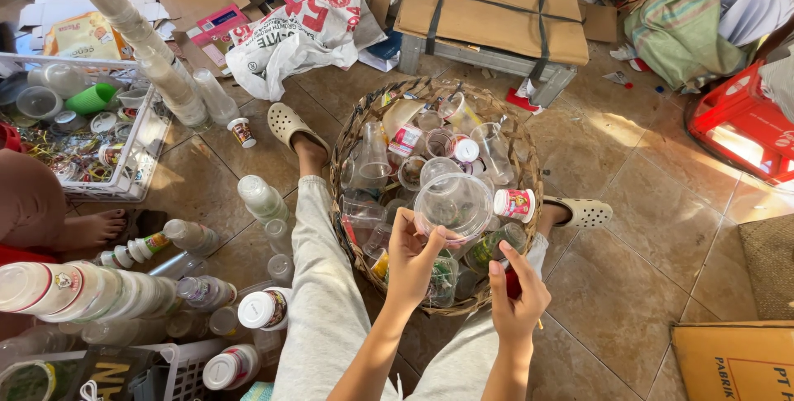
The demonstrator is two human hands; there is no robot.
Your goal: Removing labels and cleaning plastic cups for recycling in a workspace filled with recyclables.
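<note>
Clear plastic cup (453, 202) in left hand (411, 259), wicker basket (526, 171) below, stacked cups (157, 58) nearby

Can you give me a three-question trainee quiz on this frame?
1. True or false: the left hand holds a clear plastic cup over the woven basket.
2. What does the right hand grip? A) a small red thing B) a green cup C) a sandal
3. Where does the tall stack of clear cups rise: to the person's left or right?

Key: 1 true; 2 A; 3 left.
</note>
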